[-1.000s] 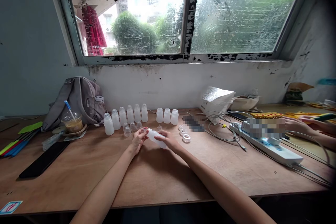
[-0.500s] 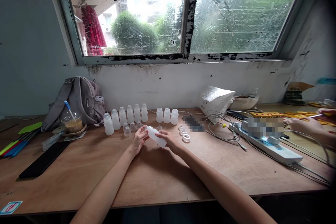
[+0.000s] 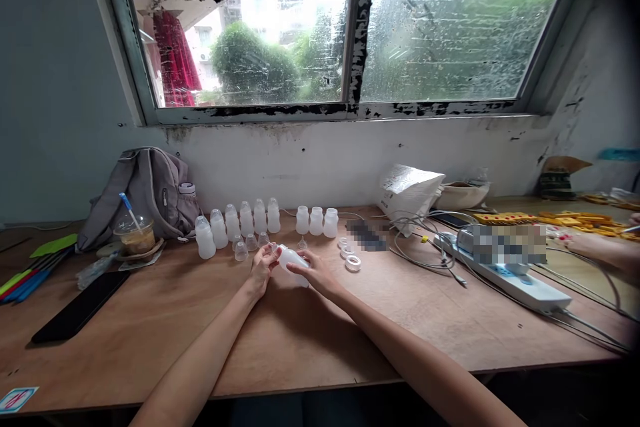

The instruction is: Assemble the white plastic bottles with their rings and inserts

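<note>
Both hands are on a frosted white baby bottle (image 3: pixel 290 259), tilted with its neck toward the upper left. My left hand (image 3: pixel 260 271) is closed with its fingertips at the bottle's top end, which they partly hide. Around the body is my right hand (image 3: pixel 319 272), thumb on top. Behind, several capped bottles (image 3: pixel 232 221) stand in a row, with several small clear caps (image 3: pixel 241 251) in front. Three bottles without caps (image 3: pixel 316 221) stand to the right. A small clear nipple (image 3: pixel 302 244) sits before them. White rings (image 3: pixel 353 263) lie beside my right hand.
At the left are a grey backpack (image 3: pixel 145 193), an iced drink cup (image 3: pixel 136 235) and a black flat case (image 3: pixel 80 307). A white power strip (image 3: pixel 530 287) with tangled cables lies right. A co-worker's hand (image 3: pixel 590 245) is near yellow parts (image 3: pixel 575 220) at the far right.
My right hand has shifted its hold and covers more of the bottle's body. The left hand stays at the top end. The co-worker's hand has moved slightly.
</note>
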`<move>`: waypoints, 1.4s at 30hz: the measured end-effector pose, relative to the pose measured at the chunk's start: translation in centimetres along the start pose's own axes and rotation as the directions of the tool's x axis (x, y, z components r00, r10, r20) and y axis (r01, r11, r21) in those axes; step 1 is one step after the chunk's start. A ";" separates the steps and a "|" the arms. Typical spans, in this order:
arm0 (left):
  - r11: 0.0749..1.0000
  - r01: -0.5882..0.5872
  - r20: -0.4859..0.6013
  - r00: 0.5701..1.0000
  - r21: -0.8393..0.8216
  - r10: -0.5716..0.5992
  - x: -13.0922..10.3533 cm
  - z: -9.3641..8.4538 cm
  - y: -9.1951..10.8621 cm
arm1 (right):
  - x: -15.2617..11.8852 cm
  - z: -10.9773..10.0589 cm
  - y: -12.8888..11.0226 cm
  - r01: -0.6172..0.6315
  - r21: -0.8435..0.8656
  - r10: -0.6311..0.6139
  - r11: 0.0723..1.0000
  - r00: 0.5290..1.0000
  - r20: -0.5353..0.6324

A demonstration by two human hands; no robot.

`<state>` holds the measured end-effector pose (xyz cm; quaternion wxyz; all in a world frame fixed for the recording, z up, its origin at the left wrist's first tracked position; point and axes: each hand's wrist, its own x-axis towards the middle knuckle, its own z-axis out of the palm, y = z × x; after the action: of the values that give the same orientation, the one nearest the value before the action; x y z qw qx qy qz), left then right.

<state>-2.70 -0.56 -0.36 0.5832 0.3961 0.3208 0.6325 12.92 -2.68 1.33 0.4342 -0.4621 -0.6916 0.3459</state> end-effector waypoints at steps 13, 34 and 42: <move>0.986 -0.096 -0.001 0.995 0.133 0.097 0.1 0.0 0.2 | -0.2 0.7 0.1 -0.255 0.410 0.186 0.876 0.962 0.201; -0.018 0.095 -0.081 0.924 0.995 0.374 2.8 -7.2 1.9 | 0.8 -0.2 1.3 -0.045 0.299 0.089 0.953 0.987 -0.133; 0.444 -0.360 0.076 0.839 0.820 0.539 3.2 -5.3 1.7 | 1.7 -1.6 2.0 -0.031 0.226 0.081 0.974 0.972 -0.220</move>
<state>-8.17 2.75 -0.97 0.1118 0.6228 0.5104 0.5822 14.74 -0.27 0.68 0.5493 -0.4671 -0.5811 0.3773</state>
